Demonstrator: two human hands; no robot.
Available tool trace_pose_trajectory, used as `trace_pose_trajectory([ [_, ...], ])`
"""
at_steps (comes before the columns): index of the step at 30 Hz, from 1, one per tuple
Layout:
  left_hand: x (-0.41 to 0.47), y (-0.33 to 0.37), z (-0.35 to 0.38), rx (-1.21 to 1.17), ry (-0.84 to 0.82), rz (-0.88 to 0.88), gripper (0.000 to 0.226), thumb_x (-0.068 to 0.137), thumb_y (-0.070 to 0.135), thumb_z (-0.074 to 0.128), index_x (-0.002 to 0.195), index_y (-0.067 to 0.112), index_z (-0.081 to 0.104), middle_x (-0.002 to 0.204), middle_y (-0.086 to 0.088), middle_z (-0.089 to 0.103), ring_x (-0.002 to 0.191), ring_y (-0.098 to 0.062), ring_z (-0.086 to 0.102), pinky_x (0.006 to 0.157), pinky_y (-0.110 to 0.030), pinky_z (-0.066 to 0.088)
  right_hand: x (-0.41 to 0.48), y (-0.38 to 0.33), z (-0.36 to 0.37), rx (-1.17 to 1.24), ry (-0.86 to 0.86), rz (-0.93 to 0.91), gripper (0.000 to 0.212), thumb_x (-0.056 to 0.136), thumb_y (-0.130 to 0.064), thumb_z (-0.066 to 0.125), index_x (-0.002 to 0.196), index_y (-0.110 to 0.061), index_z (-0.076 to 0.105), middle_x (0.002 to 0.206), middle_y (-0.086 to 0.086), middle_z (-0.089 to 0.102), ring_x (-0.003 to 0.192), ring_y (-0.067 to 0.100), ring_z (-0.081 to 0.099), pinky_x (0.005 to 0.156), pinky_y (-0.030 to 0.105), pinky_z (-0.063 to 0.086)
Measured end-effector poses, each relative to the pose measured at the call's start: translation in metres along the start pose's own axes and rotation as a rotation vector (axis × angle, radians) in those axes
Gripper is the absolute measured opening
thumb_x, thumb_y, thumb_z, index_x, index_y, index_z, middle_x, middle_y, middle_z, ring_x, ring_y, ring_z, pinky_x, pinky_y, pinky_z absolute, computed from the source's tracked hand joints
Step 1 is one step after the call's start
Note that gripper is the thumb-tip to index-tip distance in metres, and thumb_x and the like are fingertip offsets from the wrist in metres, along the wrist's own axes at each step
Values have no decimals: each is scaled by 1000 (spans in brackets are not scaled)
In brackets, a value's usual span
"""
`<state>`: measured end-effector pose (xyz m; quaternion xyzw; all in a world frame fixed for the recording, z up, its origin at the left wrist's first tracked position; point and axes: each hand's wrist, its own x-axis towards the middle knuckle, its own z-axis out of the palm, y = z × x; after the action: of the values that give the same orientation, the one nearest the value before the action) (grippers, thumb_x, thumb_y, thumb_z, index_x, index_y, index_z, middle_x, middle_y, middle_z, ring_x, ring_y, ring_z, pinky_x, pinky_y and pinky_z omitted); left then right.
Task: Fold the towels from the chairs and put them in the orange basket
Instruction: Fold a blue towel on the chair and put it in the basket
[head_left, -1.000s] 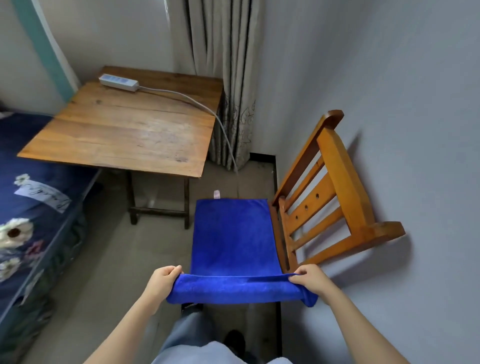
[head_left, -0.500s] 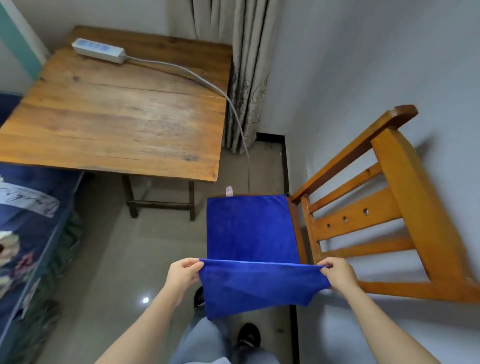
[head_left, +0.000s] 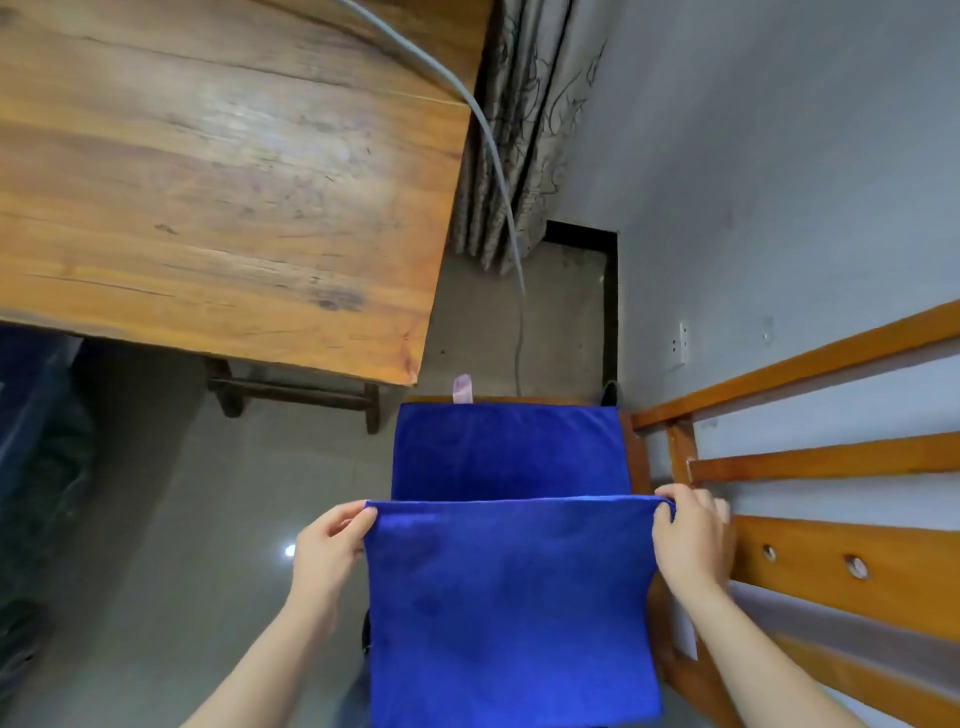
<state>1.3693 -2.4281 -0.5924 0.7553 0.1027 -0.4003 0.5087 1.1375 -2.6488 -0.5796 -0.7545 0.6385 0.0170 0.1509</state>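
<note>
A blue towel (head_left: 511, 597) lies over the seat of a wooden chair (head_left: 810, 551) that stands against the wall on the right. My left hand (head_left: 330, 543) pinches the towel's near left corner and my right hand (head_left: 688, 535) pinches its near right corner. The near half is lifted and hangs toward me, while the far half lies flat on the seat. A pale pink loop tag (head_left: 462, 389) sticks out at the towel's far edge. No orange basket is in view.
A wooden table (head_left: 218, 171) fills the upper left, with a grey cable (head_left: 493, 171) running off it down to the floor. A patterned curtain (head_left: 524, 130) hangs behind. A dark blue bed edge (head_left: 36, 441) sits at far left. Grey tiled floor (head_left: 208, 519) lies between.
Both hands have lifted the towel's near edge higher and forward over the seat, so more of the near half hangs down. My head has moved closer to the chair.
</note>
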Motion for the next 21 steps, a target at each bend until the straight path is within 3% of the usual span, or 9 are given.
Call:
trace_pose_trajectory([
  [4, 25, 0, 25, -35, 68, 47, 8, 89, 5, 58, 95, 6, 63, 86, -7, 64, 84, -24, 58, 76, -31, 50, 29, 2, 33, -56, 154, -108, 17, 82, 3, 61, 95, -1, 70, 91, 22, 64, 89, 39, 52, 73, 44, 46],
  [7, 38, -2, 41, -103, 146, 57, 12, 90, 5, 57, 100, 6, 63, 83, -1, 63, 76, -16, 58, 64, -20, 52, 48, 6, 59, -26, 274, -215, 16, 78, -1, 58, 86, -2, 71, 78, 20, 63, 84, 29, 43, 64, 43, 49],
  [11, 52, -1, 48, -138, 206, 34, 9, 90, 9, 58, 91, 12, 66, 85, 0, 67, 88, -22, 60, 85, -35, 49, 64, 5, 80, 80, 345, -223, 32, 79, -15, 42, 86, -6, 72, 80, 18, 62, 83, 24, 37, 65, 41, 46],
  [14, 57, 9, 49, -118, 243, 118, 14, 90, 10, 58, 84, 20, 66, 72, 13, 69, 77, -7, 62, 76, -23, 51, 74, -1, 81, 142, 385, -192, 27, 81, -12, 46, 89, -5, 71, 83, 20, 60, 85, 30, 45, 70, 39, 35],
  [17, 70, 21, 63, -54, 272, 194, 10, 92, 10, 55, 90, 16, 64, 78, 10, 64, 73, -4, 56, 72, -20, 46, 90, -8, 84, 154, 326, -188, 25, 83, -9, 47, 90, -1, 69, 90, 23, 60, 82, 43, 54, 76, 37, 34],
  [21, 104, 24, 80, 84, 218, 213, 13, 94, 15, 51, 87, 12, 62, 83, -9, 60, 81, -20, 52, 75, -32, 40, 114, -18, 91, 92, 124, -204, 20, 86, -3, 51, 98, 0, 66, 116, 21, 59, 108, 42, 51, 86, 45, 42],
])
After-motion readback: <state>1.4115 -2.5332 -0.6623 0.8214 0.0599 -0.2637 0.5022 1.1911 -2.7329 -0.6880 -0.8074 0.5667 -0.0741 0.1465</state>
